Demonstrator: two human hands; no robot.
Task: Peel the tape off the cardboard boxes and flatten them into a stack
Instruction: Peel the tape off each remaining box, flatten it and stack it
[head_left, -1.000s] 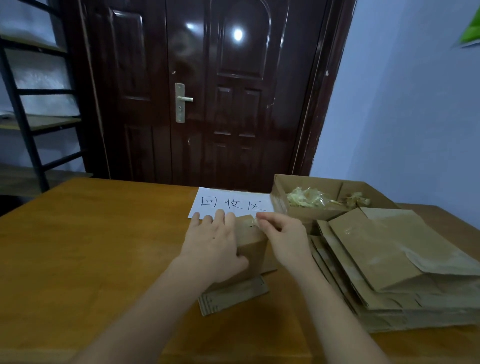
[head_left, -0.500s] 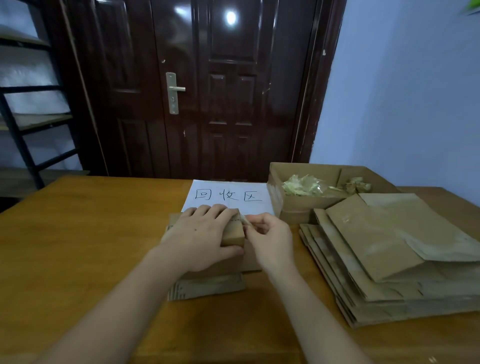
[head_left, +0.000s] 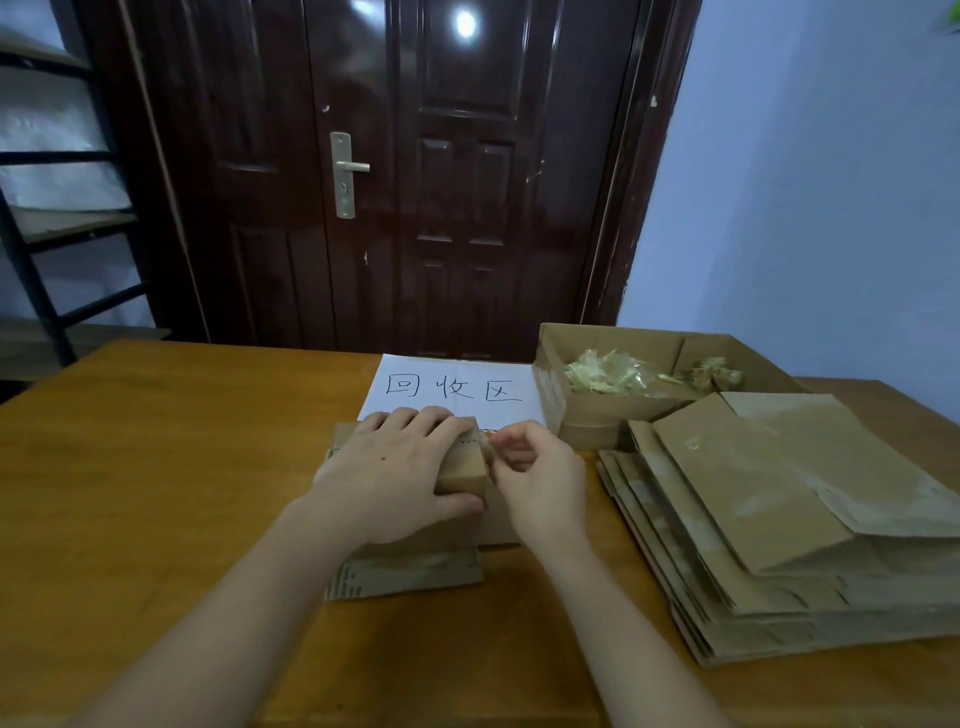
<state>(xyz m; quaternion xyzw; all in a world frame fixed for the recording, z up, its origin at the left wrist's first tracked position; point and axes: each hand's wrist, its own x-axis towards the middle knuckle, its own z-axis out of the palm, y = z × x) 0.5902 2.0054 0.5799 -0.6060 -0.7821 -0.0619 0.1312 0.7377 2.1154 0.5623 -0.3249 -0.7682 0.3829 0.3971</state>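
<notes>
Small cardboard box: centre of desk, clamped under left hand. Right hand, at 3 o'clock of box, pinching tape end. Best peeled low and slowly, box pressed firm. Flattened stack at 3 o'clock; tape-scrap box at 1 o'clock. Tape itself barely discernible; fingertips hidden.
</notes>
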